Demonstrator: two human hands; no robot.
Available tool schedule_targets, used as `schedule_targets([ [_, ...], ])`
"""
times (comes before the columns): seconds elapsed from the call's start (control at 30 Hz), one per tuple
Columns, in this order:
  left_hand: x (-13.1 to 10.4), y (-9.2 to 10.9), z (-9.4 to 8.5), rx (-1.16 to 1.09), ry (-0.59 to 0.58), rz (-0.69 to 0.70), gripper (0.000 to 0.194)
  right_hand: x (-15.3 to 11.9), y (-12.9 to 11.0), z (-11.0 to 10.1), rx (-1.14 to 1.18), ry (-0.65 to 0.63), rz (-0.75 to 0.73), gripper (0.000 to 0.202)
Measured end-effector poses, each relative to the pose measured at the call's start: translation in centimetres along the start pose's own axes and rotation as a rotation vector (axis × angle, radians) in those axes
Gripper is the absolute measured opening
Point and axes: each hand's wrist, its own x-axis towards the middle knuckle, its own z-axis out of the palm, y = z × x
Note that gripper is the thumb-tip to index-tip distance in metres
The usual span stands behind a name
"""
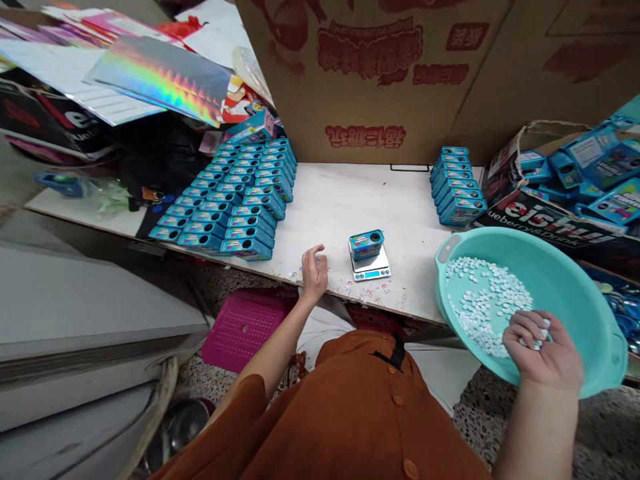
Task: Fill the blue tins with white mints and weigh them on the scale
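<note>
My right hand (545, 350) is over the near side of the green tub (560, 267), palm up, its fingers curled in on a few white pellets (538, 344) that show between them and the palm. More pellets lie scattered over the tub's floor, mostly toward its left side. My left hand (315, 275) is at the front edge of the table (340, 200), fingers loosely bent and a little apart, near the scale (371, 272) but not touching it. On the scale's steel plate stands one blue box (366, 245), a dark round opening at the right end of its top; the display below it glows blue. To my left, many more boxes (231, 208) stand packed in slanting rows, the same dark openings facing up. A single shorter row (456, 187) stands at the right, between the scale and a black carton (555, 217) heaped with blue packs (595, 163). A big cardboard box (380, 93) with red print rises along the back. Below the table, left of my legs, is a pink stool (250, 343).
</note>
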Motion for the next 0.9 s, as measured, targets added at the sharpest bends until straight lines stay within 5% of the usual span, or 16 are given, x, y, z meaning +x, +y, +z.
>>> schedule_targets([
  [0.27,-0.1,-0.3,0.4,-0.021,-0.005,-0.003,0.038,0.1,0.7,1.3,0.030,0.047,0.026,0.028],
  [0.7,-0.1,-0.6,0.4,-0.001,-0.033,-0.004,0.037,0.8,0.8,0.5,0.027,0.006,0.030,0.027],
  [0.9,0.2,1.4,0.8,0.000,-0.135,0.087,0.046,0.8,0.7,0.4,0.017,0.000,0.022,0.023],
])
